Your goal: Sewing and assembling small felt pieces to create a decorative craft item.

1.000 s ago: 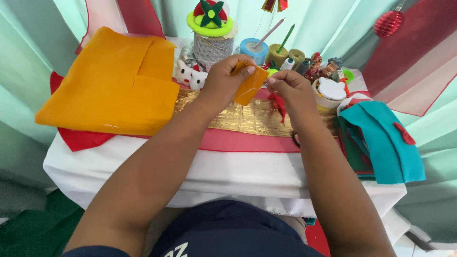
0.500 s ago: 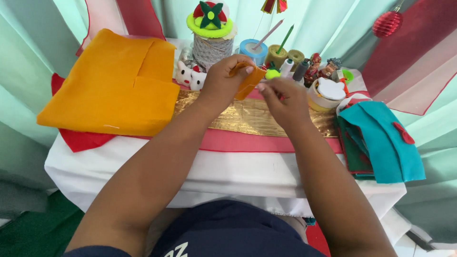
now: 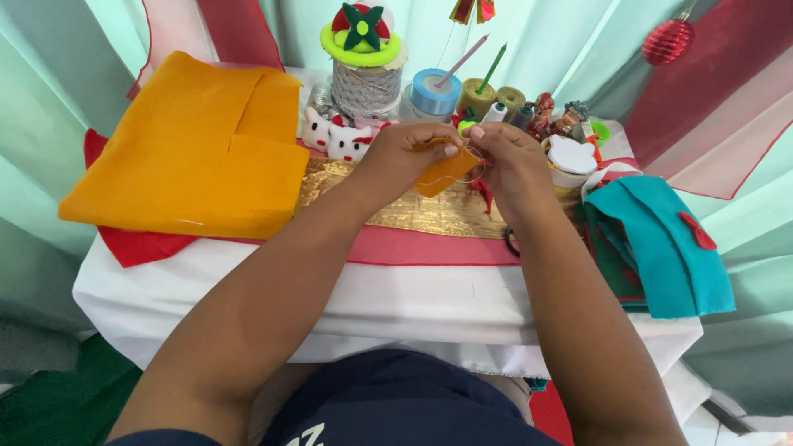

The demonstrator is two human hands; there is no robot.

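The table [image 3: 388,306], draped in white cloth, carries the same spread as a second ago: folded orange felt [image 3: 198,149] on the left, teal felt [image 3: 669,248] on the right, a gold strip [image 3: 429,215] across the middle, and spools [image 3: 436,92] and small figures along the far edge. None of that has moved.

What has changed is the hands. A second ago the right hand [image 3: 516,165] hung a little apart from the small orange piece [image 3: 446,172], lower and to its right. Now it has come up and in, so that both hands meet over the gold strip, at the middle of the table.

The left hand [image 3: 409,157] is closed, pinching the piece by its far edge between thumb and fingertips, just as it was before. The right hand is closed too, its fingertips drawn together at the piece's right edge. A thin pale thread [image 3: 472,169] loops there; whether a needle is held I cannot tell.

Judging by this, the work looks to be stitching the piece by hand, with the right hand back at the edge.
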